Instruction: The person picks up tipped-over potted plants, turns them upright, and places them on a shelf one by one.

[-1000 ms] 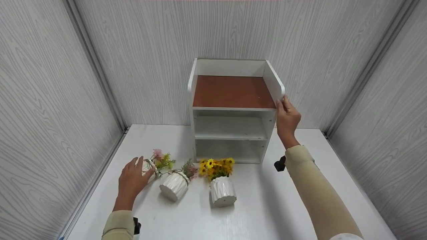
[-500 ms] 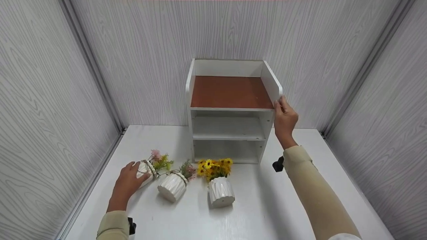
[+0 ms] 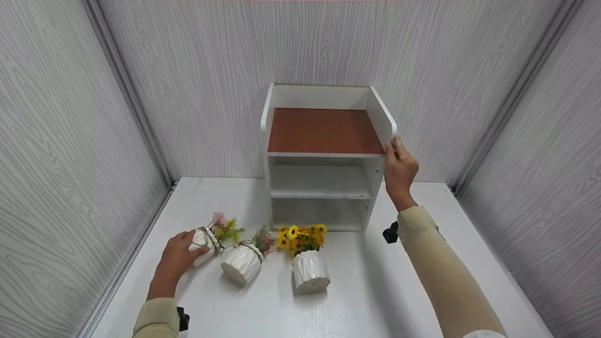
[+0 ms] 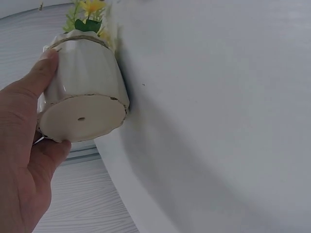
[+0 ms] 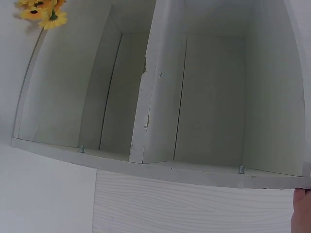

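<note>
My left hand (image 3: 176, 258) grips a white ribbed flowerpot (image 4: 82, 116) lying tilted at the table's left, thumb and fingers on opposite sides. Twine circles this pot, and pink and yellow-green artificial flowers (image 3: 226, 229) stick out of it. My right hand (image 3: 401, 169) pinches the front edge of the right side panel on a small white shelf unit (image 3: 324, 154), just beside its brown top board (image 3: 324, 131). In the right wrist view only a bit of that hand (image 5: 302, 213) shows, at the lower right corner.
Two more white pots lie on their sides before the shelf unit: a twine-tied one (image 3: 242, 265) with pinkish sprigs, and one (image 3: 311, 272) with yellow daisies (image 3: 300, 237). Grey wood-grain walls (image 3: 225, 70) enclose the white table (image 3: 263, 314) at back and sides.
My left hand has shifted slightly left and down, and its fingers have settled around the pot. The right hand keeps its hold on the shelf unit. The view has moved a little.
</note>
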`<state>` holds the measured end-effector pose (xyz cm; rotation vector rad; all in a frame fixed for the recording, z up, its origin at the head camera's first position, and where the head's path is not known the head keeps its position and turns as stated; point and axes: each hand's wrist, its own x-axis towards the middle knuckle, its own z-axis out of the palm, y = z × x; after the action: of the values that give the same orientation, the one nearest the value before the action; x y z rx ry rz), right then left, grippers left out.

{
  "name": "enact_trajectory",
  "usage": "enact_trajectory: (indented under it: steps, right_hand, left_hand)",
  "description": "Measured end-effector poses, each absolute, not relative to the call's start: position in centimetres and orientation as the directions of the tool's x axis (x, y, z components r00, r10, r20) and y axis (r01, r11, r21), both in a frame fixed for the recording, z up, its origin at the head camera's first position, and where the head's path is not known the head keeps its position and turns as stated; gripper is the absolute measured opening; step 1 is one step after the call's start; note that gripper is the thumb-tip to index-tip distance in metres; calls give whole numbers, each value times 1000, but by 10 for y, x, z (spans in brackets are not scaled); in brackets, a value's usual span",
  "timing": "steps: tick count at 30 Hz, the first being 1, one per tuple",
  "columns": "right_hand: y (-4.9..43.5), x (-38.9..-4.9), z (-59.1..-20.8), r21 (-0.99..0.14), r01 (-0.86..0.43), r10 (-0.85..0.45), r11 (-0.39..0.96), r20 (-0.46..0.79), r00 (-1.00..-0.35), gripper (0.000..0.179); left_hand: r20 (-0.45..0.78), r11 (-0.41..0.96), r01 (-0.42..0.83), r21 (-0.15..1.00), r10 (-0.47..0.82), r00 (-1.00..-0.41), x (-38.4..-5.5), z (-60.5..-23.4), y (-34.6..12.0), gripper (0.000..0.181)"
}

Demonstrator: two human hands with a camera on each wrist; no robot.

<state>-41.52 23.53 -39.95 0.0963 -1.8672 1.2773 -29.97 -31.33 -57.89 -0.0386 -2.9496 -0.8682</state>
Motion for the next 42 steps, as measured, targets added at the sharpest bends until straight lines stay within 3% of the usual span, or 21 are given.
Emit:
enact_trajectory:
  steps: [25, 31, 42]
  right_hand:
    - [235, -413, -399, -721, -476, 361, 504, 676, -643, 41]
    - [236, -412, -398, -716, -483, 353, 504, 681, -642, 40]
    - [235, -412, -398, -720, -482, 353, 499, 677, -646, 41]
  left_hand:
    - [35, 610, -111, 785, -223, -974, -281, -598, -322, 90]
    - [49, 605, -139, 784, -285, -957, -271, -606, -321, 96]
    - [-38, 612, -197, 766, -263, -964, -269, -617, -311, 117]
